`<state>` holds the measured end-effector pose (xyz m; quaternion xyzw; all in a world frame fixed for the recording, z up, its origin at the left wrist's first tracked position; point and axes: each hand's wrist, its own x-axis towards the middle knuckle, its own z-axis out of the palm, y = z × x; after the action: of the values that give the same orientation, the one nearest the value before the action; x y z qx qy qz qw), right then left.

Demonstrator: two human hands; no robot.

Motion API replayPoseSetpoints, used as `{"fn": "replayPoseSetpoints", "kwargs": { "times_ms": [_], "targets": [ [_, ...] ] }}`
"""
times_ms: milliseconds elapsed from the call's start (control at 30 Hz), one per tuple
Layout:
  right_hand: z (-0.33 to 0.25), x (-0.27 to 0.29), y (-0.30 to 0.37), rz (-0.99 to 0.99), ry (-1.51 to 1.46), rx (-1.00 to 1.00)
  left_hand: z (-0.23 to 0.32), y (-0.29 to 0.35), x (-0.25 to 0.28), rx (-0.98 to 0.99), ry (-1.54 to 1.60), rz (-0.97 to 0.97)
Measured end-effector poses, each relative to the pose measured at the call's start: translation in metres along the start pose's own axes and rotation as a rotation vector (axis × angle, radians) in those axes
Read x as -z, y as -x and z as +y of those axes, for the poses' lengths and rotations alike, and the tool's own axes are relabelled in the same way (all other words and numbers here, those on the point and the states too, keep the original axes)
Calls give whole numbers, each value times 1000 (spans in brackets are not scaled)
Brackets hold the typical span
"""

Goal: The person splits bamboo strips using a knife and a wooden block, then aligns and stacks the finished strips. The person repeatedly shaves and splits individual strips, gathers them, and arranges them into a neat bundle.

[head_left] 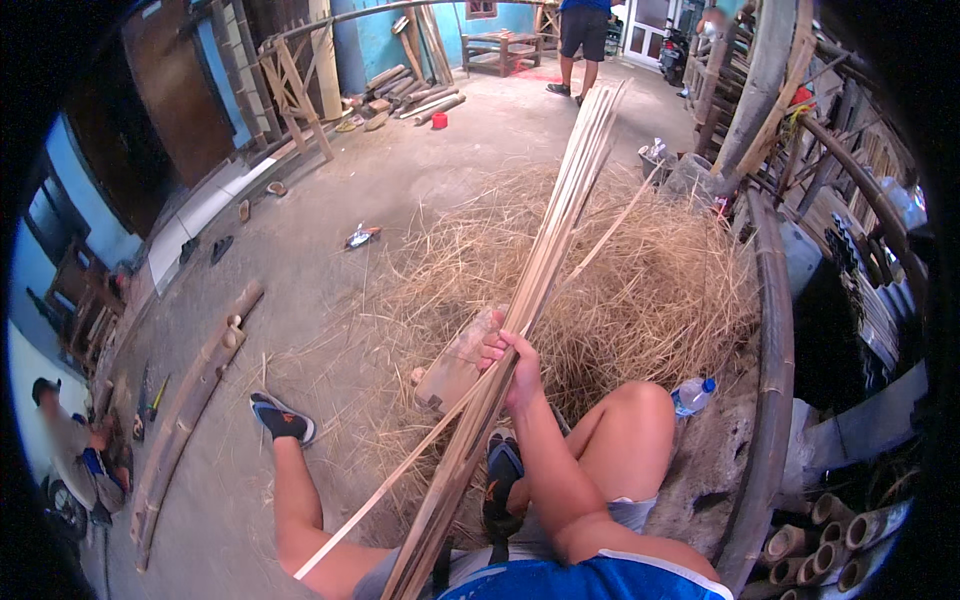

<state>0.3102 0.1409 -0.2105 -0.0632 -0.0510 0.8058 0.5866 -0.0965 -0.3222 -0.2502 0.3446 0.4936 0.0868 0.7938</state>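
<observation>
My right hand (515, 370) is closed around the middle of a long bundle of thin bamboo strips (565, 210). The bundle slants from my lap up toward the far side, its upper ends fanned a little. One pale strip (390, 490) splays out of it toward the lower left, over my left leg. Just beyond my fingers lies a wooden block (455, 365), partly covered by the hand and the strips. A big heap of pale shavings (650, 290) spreads beyond and to the right of the bundle. My left hand does not show.
A water bottle (692, 396) with a blue cap lies by my right knee. Bamboo poles (190, 420) rest on the floor at left, near a seated person (75, 450). Another person (583, 45) stands far off. A bamboo rail (772, 380) and cut bamboo tubes (830, 540) are at right.
</observation>
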Motion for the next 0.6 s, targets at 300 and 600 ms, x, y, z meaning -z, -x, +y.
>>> {"fn": "replayPoseSetpoints", "kwargs": {
  "times_ms": [300, 600],
  "targets": [
    [9, 6, 0, 83, 129, 28, 236, 106, -103, -236, -759, 428],
    [39, 11, 7, 215, 143, 52, 200, 26, -70, 94, -981, 981]
  ]
}}
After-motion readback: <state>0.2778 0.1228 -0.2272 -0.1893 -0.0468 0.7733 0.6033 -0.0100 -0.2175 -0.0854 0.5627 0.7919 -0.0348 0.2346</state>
